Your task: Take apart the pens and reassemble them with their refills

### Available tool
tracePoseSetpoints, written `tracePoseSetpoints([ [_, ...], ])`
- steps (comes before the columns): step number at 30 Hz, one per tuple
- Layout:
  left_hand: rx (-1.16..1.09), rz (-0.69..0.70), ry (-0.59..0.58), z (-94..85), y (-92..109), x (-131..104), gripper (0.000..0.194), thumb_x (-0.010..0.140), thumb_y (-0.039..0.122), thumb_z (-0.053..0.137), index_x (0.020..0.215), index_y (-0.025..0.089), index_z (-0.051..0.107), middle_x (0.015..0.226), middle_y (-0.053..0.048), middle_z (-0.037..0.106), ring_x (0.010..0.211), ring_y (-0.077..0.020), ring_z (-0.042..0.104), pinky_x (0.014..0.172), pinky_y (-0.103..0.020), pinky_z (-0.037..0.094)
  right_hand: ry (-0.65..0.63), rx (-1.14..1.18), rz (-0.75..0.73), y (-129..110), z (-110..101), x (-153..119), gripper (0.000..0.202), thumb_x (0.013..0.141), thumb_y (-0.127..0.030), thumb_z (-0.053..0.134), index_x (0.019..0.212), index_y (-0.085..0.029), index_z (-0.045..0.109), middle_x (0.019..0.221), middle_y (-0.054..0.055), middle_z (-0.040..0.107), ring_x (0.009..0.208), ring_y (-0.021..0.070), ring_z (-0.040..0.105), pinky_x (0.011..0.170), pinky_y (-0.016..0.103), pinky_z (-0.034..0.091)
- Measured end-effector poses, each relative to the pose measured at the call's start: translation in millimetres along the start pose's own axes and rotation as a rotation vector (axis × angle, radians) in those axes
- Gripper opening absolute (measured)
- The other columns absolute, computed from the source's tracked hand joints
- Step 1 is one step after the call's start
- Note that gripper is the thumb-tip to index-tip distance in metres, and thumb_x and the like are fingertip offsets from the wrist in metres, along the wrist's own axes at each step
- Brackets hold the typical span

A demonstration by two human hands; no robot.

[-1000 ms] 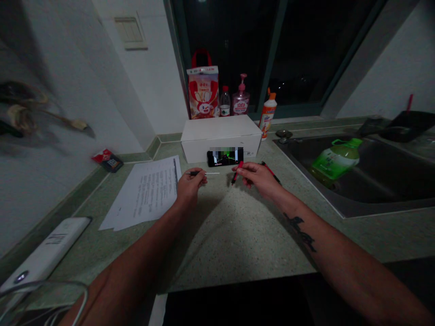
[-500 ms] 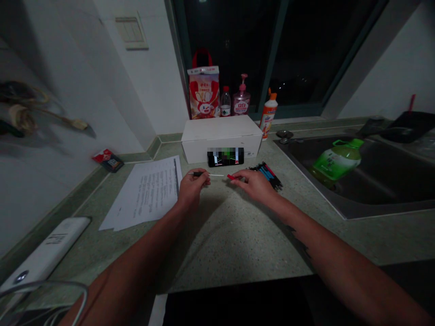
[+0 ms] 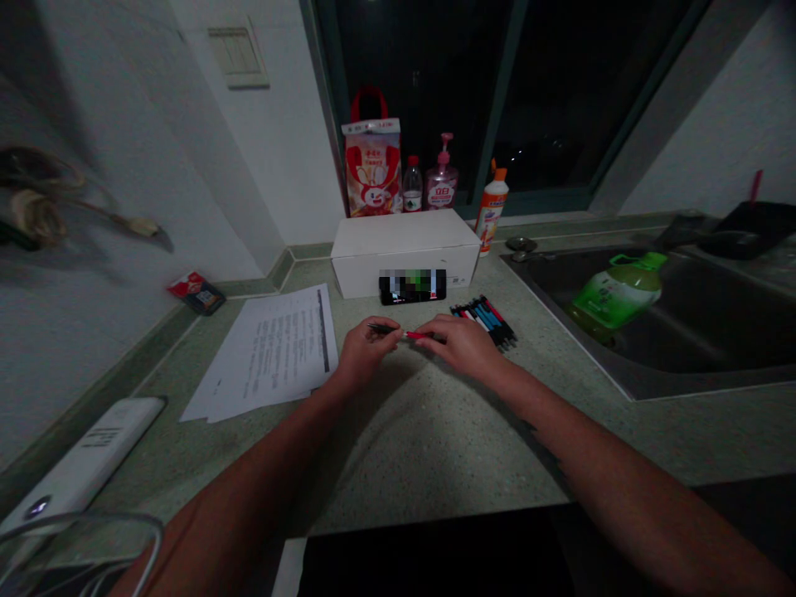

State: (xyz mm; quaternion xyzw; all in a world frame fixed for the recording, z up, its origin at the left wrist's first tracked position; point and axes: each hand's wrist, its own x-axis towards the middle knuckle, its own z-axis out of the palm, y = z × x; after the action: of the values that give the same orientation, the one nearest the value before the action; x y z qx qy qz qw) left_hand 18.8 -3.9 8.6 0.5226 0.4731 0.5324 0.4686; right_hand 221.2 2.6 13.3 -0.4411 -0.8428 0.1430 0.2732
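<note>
- Black pen part (image 3: 381, 328), slim and dark: pinched between the thumb and fingers of the left hand (image 3: 364, 352), above the counter in front of the phone; lies nearly level, partly hidden by the fingers.
- Red pen part (image 3: 416, 335), bright red, narrow: grasped in the fingertips of the right hand (image 3: 465, 340), facing the black part; its far end is covered by the hand.
- Pale sliver between the two parts, very small; whether they are joined cannot be told.
- Pens (image 3: 485, 322), black, blue, red and white: laid side by side on the counter just beyond the right hand, which covers some of their near ends.
- Phone (image 3: 413, 288), dark, screen lit: propped on its long edge against the white box (image 3: 404, 236), directly behind the hands.
- Printed sheets (image 3: 267, 356), overlapping: flat, just beside the left wrist.
- Counter (image 3: 423, 448), speckled green-grey: bare beneath the forearms.
- Behind the box: red bag (image 3: 374, 174), small red-capped bottle (image 3: 412, 189), pink pump bottle (image 3: 441, 189), orange-capped bottle (image 3: 490, 214).
- Sink (image 3: 702, 340), right side: contains a green jug (image 3: 618, 292), tilted.
- Left side: red-and-dark packet (image 3: 196, 293) by the wall; long white device (image 3: 87, 456) near the front.
</note>
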Motion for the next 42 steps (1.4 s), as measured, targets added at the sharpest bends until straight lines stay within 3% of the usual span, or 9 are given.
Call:
tracePoseSetpoints([
  [7,0.115,0.032,-0.024,-3.6,-4.5,0.9,0.01,0.066,0.024,0.08,0.073,0.02,0.075,0.065,-0.003,0.069,0.061,-0.0157,0.059,0.06,-0.027,0.047,-0.015,-0.027,-0.073,-0.9,3.9,-0.3,0.02,0.093,-0.037,0.063,0.105,-0.028,0.076,0.096,0.007,0.073,0.095,0.0252,0.06,0.083,0.038,0.043],
  [10,0.088,0.018,-0.033,-4.3,-6.3,0.9,0.012,0.067,0.027,0.079,0.076,0.019,0.075,0.062,-0.002,0.068,0.057,-0.0152,0.058,0.059,-0.028,0.047,-0.025,0.009,-0.07,-2.5,5.3,-0.3,0.02,0.095,-0.035,0.061,0.107,-0.027,0.075,0.098,0.006,0.072,0.095,0.0236,0.062,0.083,0.036,0.044],
  [20,0.026,-0.006,-0.109,-7.5,-8.5,1.5,0.017,0.064,0.024,0.083,0.079,0.02,0.077,0.078,-0.006,0.074,0.072,-0.0188,0.066,0.07,-0.031,0.052,-0.011,0.182,-0.046,-2.5,9.1,0.3,0.023,0.099,-0.03,0.054,0.106,-0.022,0.075,0.098,0.007,0.072,0.093,0.0206,0.065,0.084,0.034,0.047],
  [24,0.004,0.016,-0.057,-6.5,-10.4,2.1,0.025,0.062,0.024,0.084,0.085,0.02,0.075,0.082,-0.006,0.074,0.072,-0.0179,0.066,0.07,-0.03,0.052,-0.003,0.174,-0.02,-3.1,9.9,0.8,0.022,0.098,-0.031,0.055,0.106,-0.022,0.074,0.098,0.007,0.072,0.092,0.0208,0.065,0.083,0.033,0.047],
  [31,0.037,-0.038,-0.019,-6.8,-10.1,3.8,0.034,0.072,0.046,0.076,0.083,0.015,0.069,0.065,-0.001,0.065,0.059,-0.0134,0.058,0.06,-0.027,0.048,0.036,0.062,-0.016,-2.0,5.8,2.1,0.02,0.097,-0.029,0.058,0.103,-0.019,0.074,0.095,0.008,0.071,0.091,0.0204,0.064,0.081,0.032,0.047],
  [37,0.19,0.069,-0.068,-11.6,-7.0,4.7,0.018,0.069,0.031,0.077,0.078,0.018,0.069,0.078,-0.003,0.071,0.071,-0.0152,0.064,0.07,-0.029,0.052,0.019,0.011,-0.048,-1.7,5.7,0.6,0.022,0.098,-0.029,0.056,0.105,-0.019,0.073,0.098,0.007,0.071,0.093,0.0204,0.064,0.083,0.032,0.046],
  [40,0.18,0.105,-0.081,-11.5,-7.3,5.1,0.026,0.067,0.029,0.078,0.089,0.018,0.069,0.091,-0.005,0.073,0.08,-0.0167,0.066,0.075,-0.03,0.053,0.005,0.019,-0.025,-1.9,5.7,0.8,0.023,0.099,-0.029,0.054,0.106,-0.019,0.073,0.098,0.007,0.071,0.093,0.02,0.064,0.083,0.031,0.047],
  [42,0.178,0.085,-0.056,-11.0,-8.5,5.5,0.035,0.071,0.036,0.076,0.1,0.017,0.067,0.088,-0.005,0.072,0.077,-0.0168,0.066,0.072,-0.03,0.053,0.003,0.026,-0.023,-2.0,5.7,1.2,0.023,0.099,-0.029,0.054,0.107,-0.02,0.073,0.098,0.007,0.071,0.094,0.02,0.064,0.083,0.031,0.047],
])
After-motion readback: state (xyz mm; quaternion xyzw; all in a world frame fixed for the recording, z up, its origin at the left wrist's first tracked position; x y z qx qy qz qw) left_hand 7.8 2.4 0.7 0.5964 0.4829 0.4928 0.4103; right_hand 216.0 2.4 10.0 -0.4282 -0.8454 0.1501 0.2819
